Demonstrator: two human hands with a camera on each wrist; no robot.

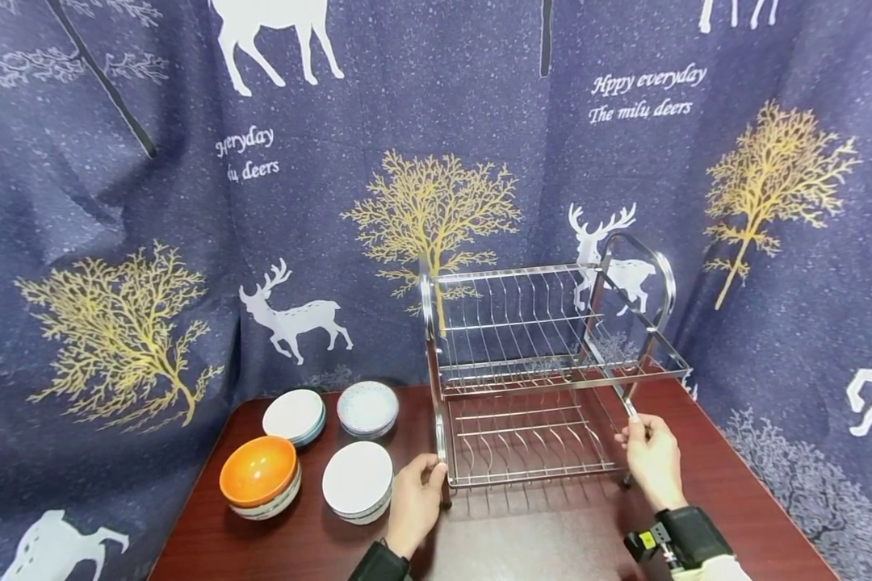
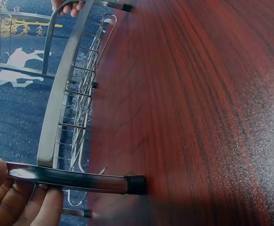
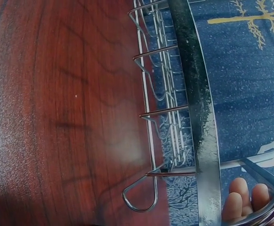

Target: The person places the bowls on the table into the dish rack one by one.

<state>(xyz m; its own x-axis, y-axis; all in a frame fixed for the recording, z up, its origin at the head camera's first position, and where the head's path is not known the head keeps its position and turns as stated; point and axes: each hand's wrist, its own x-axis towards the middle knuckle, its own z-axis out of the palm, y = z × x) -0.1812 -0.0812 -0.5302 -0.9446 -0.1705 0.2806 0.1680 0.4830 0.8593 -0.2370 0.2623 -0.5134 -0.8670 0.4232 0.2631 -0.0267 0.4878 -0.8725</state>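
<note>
While the metal rack (image 1: 530, 389) stands between them, left fingers (image 1: 421, 463) and right fingers (image 1: 654, 422) curl round its frame (image 1: 438, 420).

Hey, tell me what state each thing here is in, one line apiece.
Dish rack: upright, held at both sides
Orange bowl: upright, stacked on a patterned bowl
Rear white bowl: upright
Speckled bowl: upright
Front white bowl: upright
Left hand: gripping the rack's left side
Right hand: gripping the rack's right side
Curtain: hanging, creased
</note>
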